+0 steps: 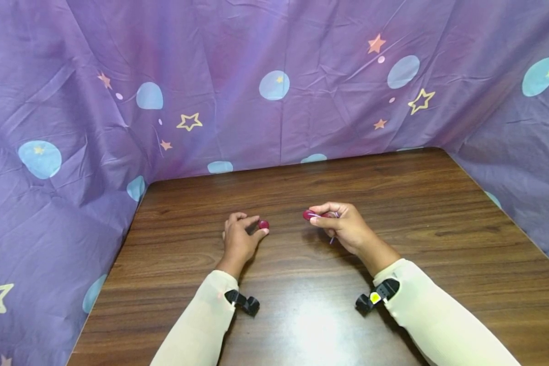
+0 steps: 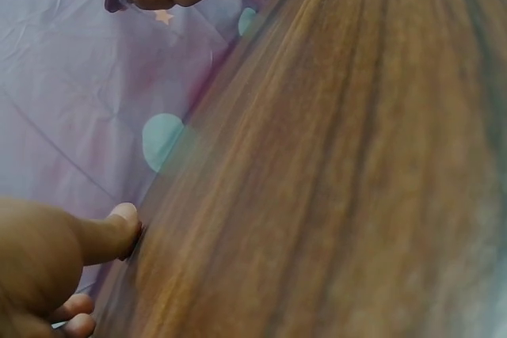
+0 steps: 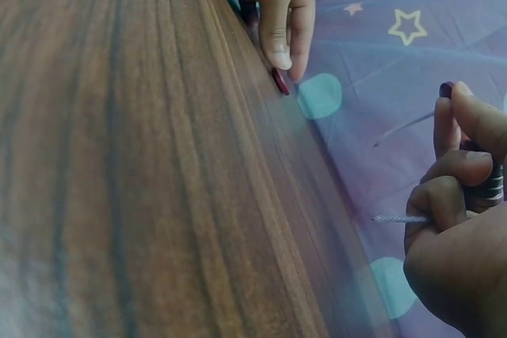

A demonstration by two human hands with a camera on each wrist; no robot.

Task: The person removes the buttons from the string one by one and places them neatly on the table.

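Note:
My left hand (image 1: 239, 236) is low over the left middle of the wooden table. Its thumb and forefinger pinch a small red round disc (image 1: 263, 224) right at the tabletop. To the right, above the table, my right hand (image 1: 347, 223) pinches another red disc (image 1: 307, 214) between thumb and forefinger. A thin whitish twisted string (image 3: 404, 127) runs out from that disc, and another length of string (image 3: 396, 218) pokes out past the lower curled fingers. Inside the right hand lies a dark, striped stack (image 3: 489, 180), mostly hidden by the fingers.
The brown wood-grain table (image 1: 274, 193) reaches back to a purple curtain (image 1: 238, 61) with stars and blue spots, which also hangs at both sides. Each sleeved wrist wears a small black camera (image 1: 249, 305). A bright light reflection shows on the table's near part.

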